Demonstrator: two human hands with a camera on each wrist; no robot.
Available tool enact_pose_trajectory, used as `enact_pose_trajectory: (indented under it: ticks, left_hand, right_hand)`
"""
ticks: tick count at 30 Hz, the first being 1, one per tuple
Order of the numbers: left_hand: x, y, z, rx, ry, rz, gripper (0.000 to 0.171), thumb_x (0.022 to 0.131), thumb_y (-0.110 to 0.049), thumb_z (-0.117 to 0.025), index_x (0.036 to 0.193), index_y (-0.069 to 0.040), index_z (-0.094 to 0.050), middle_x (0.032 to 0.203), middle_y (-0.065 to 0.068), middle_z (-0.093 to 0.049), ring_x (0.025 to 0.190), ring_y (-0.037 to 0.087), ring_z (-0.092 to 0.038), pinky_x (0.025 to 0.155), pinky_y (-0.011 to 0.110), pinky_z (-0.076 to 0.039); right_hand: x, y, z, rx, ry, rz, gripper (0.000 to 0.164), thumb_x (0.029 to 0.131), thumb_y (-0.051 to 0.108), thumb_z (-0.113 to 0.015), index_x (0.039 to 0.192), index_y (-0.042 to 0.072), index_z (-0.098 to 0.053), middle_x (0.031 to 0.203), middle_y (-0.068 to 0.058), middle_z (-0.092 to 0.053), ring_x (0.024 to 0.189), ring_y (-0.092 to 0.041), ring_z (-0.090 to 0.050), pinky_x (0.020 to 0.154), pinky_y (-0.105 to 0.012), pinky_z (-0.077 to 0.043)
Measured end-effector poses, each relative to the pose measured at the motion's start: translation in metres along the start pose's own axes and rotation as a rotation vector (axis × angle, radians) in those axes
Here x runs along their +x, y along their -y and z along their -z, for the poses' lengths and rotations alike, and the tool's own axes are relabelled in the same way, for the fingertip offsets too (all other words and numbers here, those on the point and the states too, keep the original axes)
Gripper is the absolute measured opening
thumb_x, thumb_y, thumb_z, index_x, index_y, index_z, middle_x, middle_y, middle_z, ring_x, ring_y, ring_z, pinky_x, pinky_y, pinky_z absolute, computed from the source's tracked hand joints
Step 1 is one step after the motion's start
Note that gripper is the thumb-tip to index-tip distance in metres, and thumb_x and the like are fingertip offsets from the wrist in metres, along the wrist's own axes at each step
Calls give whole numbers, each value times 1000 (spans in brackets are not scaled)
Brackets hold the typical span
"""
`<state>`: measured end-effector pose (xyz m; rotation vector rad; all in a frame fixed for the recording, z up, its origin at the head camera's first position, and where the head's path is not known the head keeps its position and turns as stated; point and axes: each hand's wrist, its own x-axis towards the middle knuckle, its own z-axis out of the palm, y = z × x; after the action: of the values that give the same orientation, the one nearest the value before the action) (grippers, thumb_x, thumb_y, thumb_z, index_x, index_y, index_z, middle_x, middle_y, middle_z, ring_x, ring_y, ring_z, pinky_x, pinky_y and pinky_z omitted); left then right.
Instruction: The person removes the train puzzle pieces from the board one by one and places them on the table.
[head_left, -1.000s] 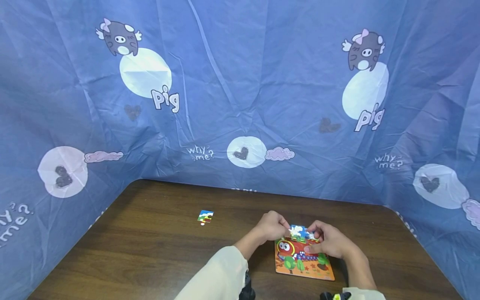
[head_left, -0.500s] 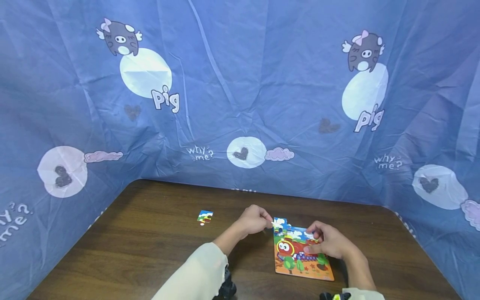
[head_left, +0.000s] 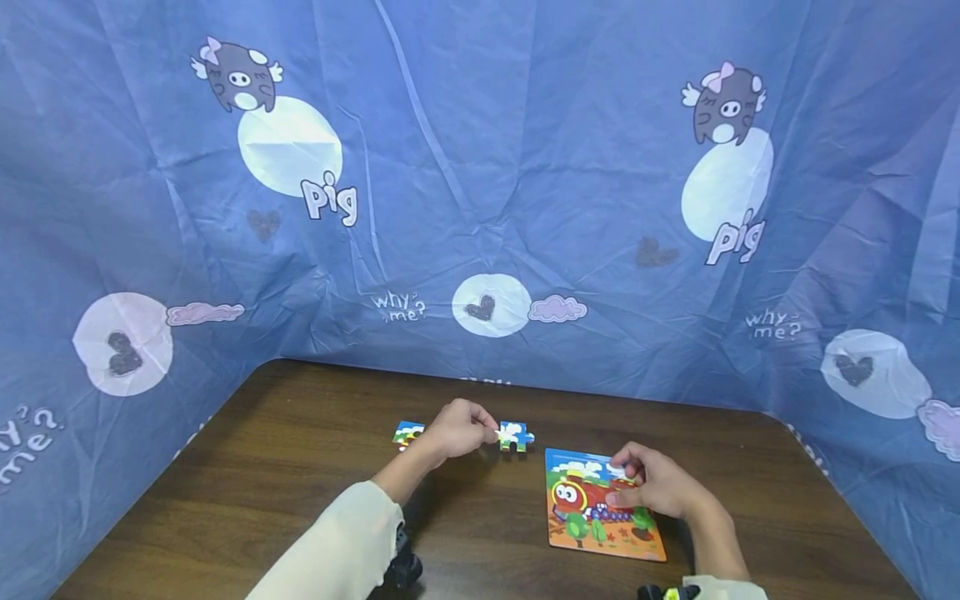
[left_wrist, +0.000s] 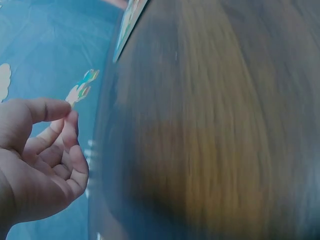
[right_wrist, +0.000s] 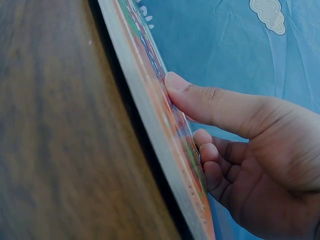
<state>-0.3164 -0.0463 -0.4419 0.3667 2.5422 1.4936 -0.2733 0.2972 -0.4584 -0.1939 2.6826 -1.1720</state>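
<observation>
A jigsaw puzzle piece (head_left: 514,436) with blue sky and white cloud is pinched at its left edge between the thumb and index finger of my left hand (head_left: 459,429). The left wrist view shows this hand (left_wrist: 42,155) with the piece (left_wrist: 82,87) sticking out past the fingertips and the other fingers curled. My right hand (head_left: 660,483) rests on the right side of the jigsaw board (head_left: 600,533), which has a red caterpillar picture. In the right wrist view, the thumb (right_wrist: 210,102) and fingertips touch the board's face (right_wrist: 172,125), spread apart from each other.
Another puzzle piece (head_left: 407,431) lies further left on the brown wooden table (head_left: 300,483), partly behind the left hand. A blue printed cloth (head_left: 405,208) hangs along the table's back and sides.
My left hand has moved left from the top of the board, lifting the sky piece away with it. The right hand has stayed in place on the board.
</observation>
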Motion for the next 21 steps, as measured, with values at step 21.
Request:
enact_pose_trajectory:
  ticks: [21]
  left_hand:
    - [-15,34,61,32,-89,71,4,83,-3,-72,88,-5,-71,60,0,-54,49,9,-43,41,21,-30]
  right_hand:
    - [2,-3,0,14,9,-7,51,73,15,-93,112,5,-62,92,-7,-48,83,-22,-46,72,-35,-40]
